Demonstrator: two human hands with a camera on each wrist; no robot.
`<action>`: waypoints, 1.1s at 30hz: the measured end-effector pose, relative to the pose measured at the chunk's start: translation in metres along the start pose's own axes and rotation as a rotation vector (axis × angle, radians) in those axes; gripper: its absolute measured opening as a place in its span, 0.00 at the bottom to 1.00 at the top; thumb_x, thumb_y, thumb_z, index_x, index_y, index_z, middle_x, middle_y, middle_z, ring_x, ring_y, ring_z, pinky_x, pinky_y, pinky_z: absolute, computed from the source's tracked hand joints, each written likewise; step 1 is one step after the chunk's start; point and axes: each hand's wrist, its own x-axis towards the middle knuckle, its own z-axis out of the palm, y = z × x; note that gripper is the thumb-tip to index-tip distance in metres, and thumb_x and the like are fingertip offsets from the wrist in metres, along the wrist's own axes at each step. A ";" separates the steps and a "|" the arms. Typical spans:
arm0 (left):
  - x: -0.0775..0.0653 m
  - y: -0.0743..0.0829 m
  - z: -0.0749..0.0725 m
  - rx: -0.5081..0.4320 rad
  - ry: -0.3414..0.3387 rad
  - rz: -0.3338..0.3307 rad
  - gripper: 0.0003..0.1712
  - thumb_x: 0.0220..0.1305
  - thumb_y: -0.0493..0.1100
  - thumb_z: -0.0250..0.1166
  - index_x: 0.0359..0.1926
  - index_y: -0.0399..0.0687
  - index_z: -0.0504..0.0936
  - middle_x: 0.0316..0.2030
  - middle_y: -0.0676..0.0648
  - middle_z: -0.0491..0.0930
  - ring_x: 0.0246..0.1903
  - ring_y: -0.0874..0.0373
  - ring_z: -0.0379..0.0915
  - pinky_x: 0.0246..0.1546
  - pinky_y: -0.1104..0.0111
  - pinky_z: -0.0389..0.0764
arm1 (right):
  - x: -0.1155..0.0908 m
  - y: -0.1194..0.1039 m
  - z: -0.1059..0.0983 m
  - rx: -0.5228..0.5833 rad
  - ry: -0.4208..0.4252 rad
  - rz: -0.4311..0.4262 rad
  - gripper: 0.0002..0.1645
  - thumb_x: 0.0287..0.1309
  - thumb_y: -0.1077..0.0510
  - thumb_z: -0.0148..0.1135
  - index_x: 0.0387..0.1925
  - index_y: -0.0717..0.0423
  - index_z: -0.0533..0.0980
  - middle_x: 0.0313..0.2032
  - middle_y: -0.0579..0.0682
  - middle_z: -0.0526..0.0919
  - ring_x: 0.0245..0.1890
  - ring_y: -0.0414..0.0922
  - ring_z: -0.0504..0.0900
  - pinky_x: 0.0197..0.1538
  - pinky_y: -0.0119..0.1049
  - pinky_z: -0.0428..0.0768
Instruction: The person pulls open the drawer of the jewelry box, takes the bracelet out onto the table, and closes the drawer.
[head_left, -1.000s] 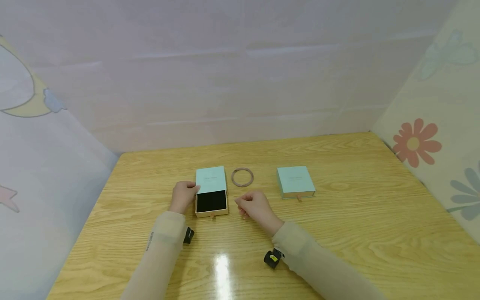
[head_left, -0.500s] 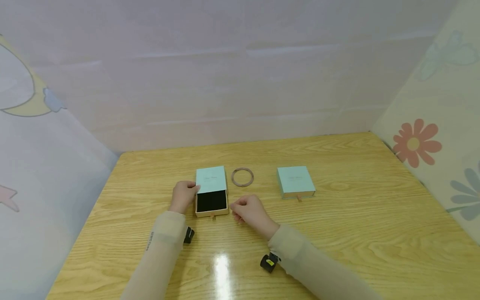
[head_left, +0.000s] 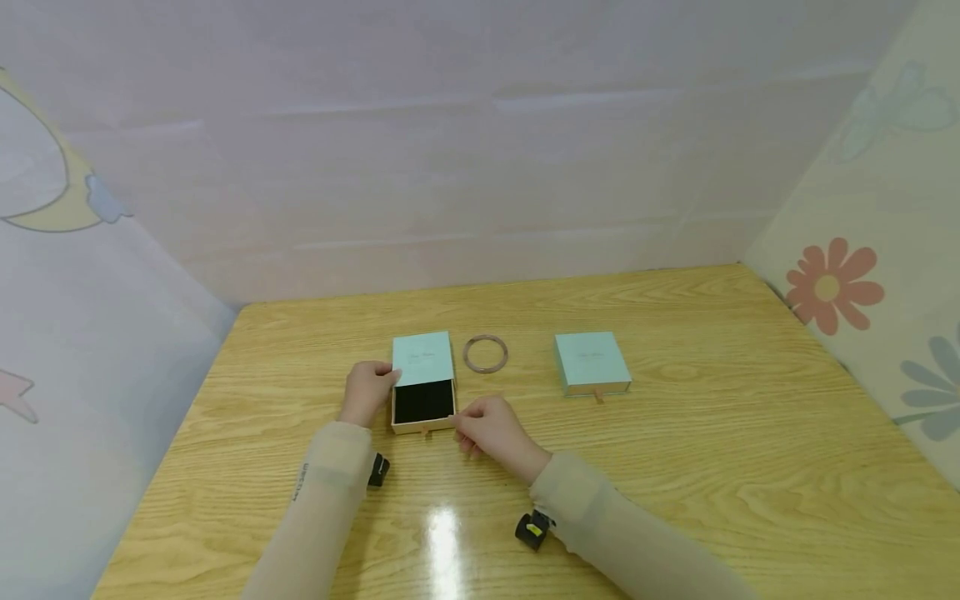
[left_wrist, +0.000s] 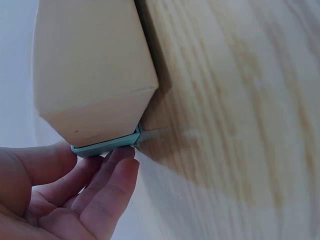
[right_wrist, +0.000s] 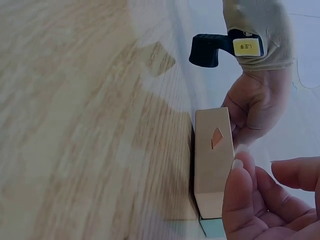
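Note:
A pale-blue gift box (head_left: pixel 422 358) stands left of centre on the table, its black-lined drawer (head_left: pixel 408 429) pulled partway out toward me. My left hand (head_left: pixel 367 392) holds the blue sleeve at its left side; the left wrist view has thumb and fingers about the sleeve's edge (left_wrist: pixel 105 146). My right hand (head_left: pixel 493 433) is at the drawer's front right corner. In the right wrist view its thumb stands apart from the fingers (right_wrist: pixel 237 195), with nothing between them, near the drawer front and its ribbon tab (right_wrist: pixel 217 138). Whether it touches the drawer is unclear.
A thin brownish bangle (head_left: pixel 486 371) lies right of the open box. Farther right stands a second pale-blue box (head_left: pixel 592 361), closed, with a ribbon tab in front. The wooden table (head_left: pixel 712 417) meets printed cloth walls at the back and sides.
My right hand has moved left and slightly nearer to me, from the space beside the box to the drawer's front right corner. My left hand and the boxes have stayed in place.

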 end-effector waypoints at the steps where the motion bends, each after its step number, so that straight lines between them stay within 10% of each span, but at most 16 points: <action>1: 0.000 0.000 0.000 0.000 0.001 0.000 0.19 0.73 0.35 0.55 0.58 0.25 0.74 0.52 0.28 0.75 0.35 0.49 0.72 0.42 0.57 0.76 | 0.000 0.000 0.001 0.000 -0.011 -0.002 0.16 0.65 0.64 0.58 0.26 0.75 0.80 0.17 0.51 0.78 0.16 0.38 0.74 0.22 0.33 0.78; 33: -0.001 -0.001 0.001 -0.022 0.013 -0.005 0.20 0.73 0.35 0.55 0.59 0.25 0.73 0.53 0.28 0.75 0.36 0.50 0.72 0.41 0.58 0.76 | 0.004 -0.005 0.025 -0.001 -0.091 0.059 0.22 0.66 0.62 0.57 0.19 0.73 0.77 0.13 0.50 0.77 0.10 0.38 0.73 0.16 0.33 0.77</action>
